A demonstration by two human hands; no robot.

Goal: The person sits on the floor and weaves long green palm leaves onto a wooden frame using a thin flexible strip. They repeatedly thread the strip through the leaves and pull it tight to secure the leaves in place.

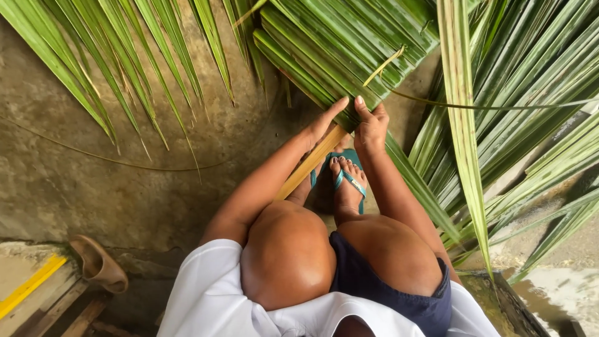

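Woven palm leaflets (pixel 349 43): green, flat, overlapped in a plaited band, lying on the floor ahead of the person's knees, upper centre of view. Palm midrib (pixel 312 163): pale yellow-tan strip, running diagonally from the plaited band down toward the left knee, beneath the left forearm. Left hand (pixel 321 125): fingers extended, laid flat against the edge of the plaiting where the midrib meets it; grips nothing visibly. Right hand (pixel 370 128): fingers curled, thumb up, pinching the near edge of the plaited leaflets just beside the left hand. Foot in teal sandal (pixel 347 181): directly below both hands. Loose palm fronds (pixel 530 112): fanning right and upper left. Concrete floor (pixel 93 175): grey, stained. Brown shoe (pixel 97 265): lower left, well apart.
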